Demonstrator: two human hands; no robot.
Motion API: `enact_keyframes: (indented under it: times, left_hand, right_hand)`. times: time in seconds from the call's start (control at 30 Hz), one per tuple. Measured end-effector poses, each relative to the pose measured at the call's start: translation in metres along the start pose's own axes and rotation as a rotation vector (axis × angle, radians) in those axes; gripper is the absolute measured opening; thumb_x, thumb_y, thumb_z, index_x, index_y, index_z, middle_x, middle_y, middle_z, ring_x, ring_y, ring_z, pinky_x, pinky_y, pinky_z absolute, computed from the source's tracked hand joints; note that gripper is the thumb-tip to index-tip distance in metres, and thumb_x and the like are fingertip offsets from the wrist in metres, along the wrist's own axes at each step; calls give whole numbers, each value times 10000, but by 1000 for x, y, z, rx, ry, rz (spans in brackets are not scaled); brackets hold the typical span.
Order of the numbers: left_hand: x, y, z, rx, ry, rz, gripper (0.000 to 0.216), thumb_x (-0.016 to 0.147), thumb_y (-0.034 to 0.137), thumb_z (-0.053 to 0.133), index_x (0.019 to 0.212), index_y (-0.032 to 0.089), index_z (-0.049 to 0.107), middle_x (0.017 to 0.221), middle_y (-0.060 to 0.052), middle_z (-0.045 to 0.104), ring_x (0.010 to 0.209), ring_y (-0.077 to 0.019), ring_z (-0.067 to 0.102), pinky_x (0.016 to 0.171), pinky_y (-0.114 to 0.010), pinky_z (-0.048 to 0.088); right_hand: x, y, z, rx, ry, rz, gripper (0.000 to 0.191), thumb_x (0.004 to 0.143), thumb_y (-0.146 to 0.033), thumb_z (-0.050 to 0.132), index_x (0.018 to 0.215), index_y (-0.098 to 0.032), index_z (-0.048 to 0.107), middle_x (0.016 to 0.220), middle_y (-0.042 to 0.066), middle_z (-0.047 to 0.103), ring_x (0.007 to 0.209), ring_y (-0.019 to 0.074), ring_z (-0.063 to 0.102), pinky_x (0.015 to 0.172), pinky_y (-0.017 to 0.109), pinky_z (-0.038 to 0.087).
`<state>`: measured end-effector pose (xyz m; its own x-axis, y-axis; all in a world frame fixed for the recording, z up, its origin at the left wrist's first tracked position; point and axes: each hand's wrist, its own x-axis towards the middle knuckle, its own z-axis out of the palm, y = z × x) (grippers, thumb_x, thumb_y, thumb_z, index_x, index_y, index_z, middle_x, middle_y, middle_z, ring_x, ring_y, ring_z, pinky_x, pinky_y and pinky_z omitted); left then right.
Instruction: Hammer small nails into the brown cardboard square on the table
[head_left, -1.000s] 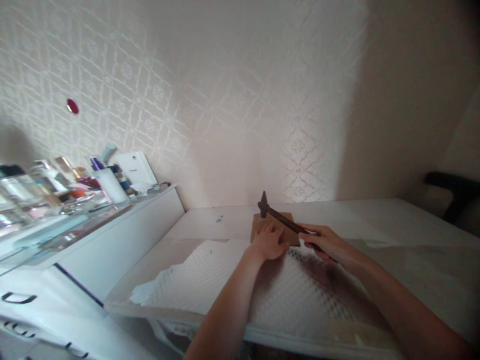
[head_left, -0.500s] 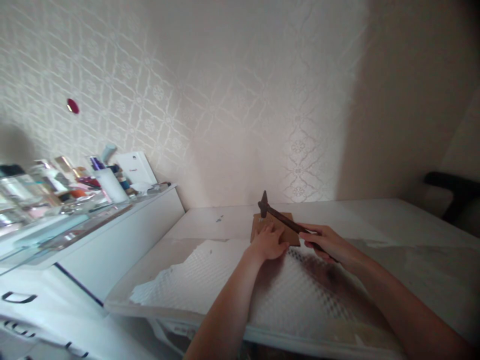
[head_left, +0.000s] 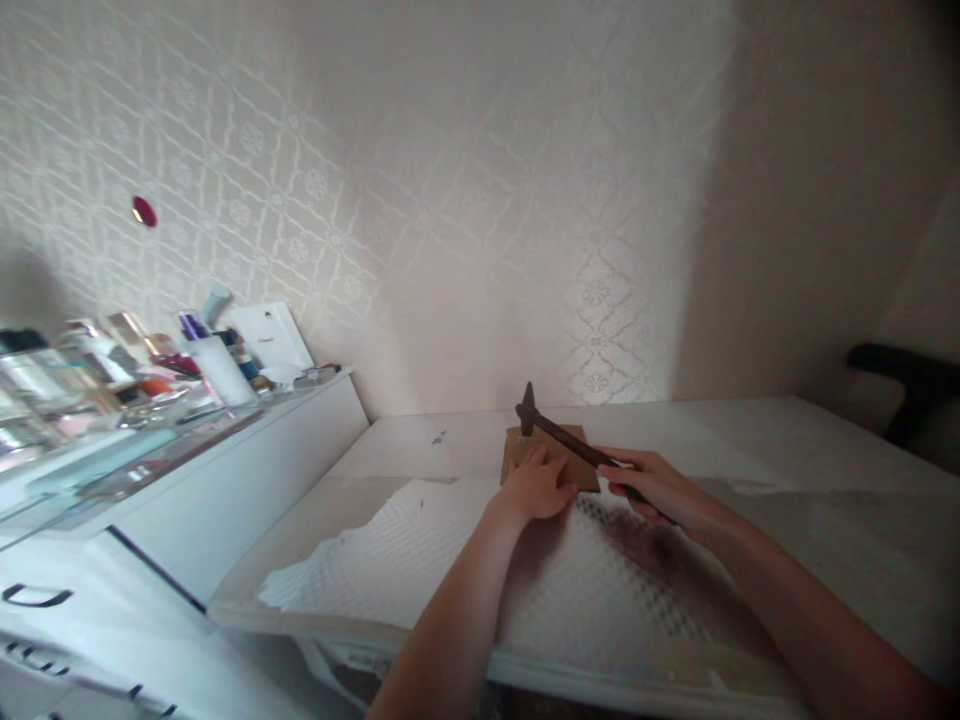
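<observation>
My right hand is wrapped round the dark handle of a hammer. The hammer's head stands over the far left part of a small brown board, its lower face close to the surface; I cannot tell if it touches. My left hand lies on the board with its fingers spread, just on the near side of the hammer head. Something small and pale shows on the board under the head, too small to name. Beneath the board and my left wrist is a white textured sheet.
The white table runs back to a patterned wall. Small grey bits lie at its far left. On the left, a white drawer cabinet carries several bottles, a white bottle and a white box. A black armrest juts in at right.
Almost nothing differs. Both hands, the hammer and the board hold the same places, and the view has shifted only very slightly.
</observation>
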<state>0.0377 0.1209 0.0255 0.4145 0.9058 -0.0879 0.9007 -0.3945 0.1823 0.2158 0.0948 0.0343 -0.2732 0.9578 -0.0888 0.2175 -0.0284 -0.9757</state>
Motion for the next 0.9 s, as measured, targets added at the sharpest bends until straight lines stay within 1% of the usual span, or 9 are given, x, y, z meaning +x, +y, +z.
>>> enact_keyframes:
  times: [0.1,0.23,0.5,0.7,0.9]
  left_hand:
    - [0,0,0,-4,-3,-1,638,796,543,300,1333,206,222,1403,-111,154,1269,-304,120,983,-504,171]
    - [0,0,0,-11,-6,3,641,797,541,297,1336,205,208,1403,-117,151,1272,-296,113,979,-509,171]
    - [-1,2,-1,-8,-2,-6,635,793,540,307,1329,207,232,1405,-104,151,1264,-317,127,979,-519,163]
    - [0,1,-1,-10,-4,-6,641,794,546,301,1330,202,228,1402,-112,157,1270,-297,122,983,-507,166]
    - [0,0,0,2,-9,-11,631,798,544,291,1330,213,220,1408,-105,136,1271,-301,109,976,-520,169]
  right_hand:
    - [0,0,0,-12,12,27,540,741,-314,497,1260,-191,414,526,-54,460,275,10,258,255,152,167]
    - [0,-1,1,-7,4,9,537,743,-317,496,1259,-192,415,531,-54,463,277,11,264,259,154,169]
    - [1,0,1,1,-4,5,538,739,-319,498,1257,-200,415,517,-62,446,273,14,256,260,159,174]
    - [2,1,0,9,1,2,544,746,-339,488,1266,-207,397,532,-65,434,275,14,261,258,161,163]
    - [2,2,-1,-10,-6,15,548,748,-347,487,1268,-204,393,546,-60,443,278,12,265,259,160,160]
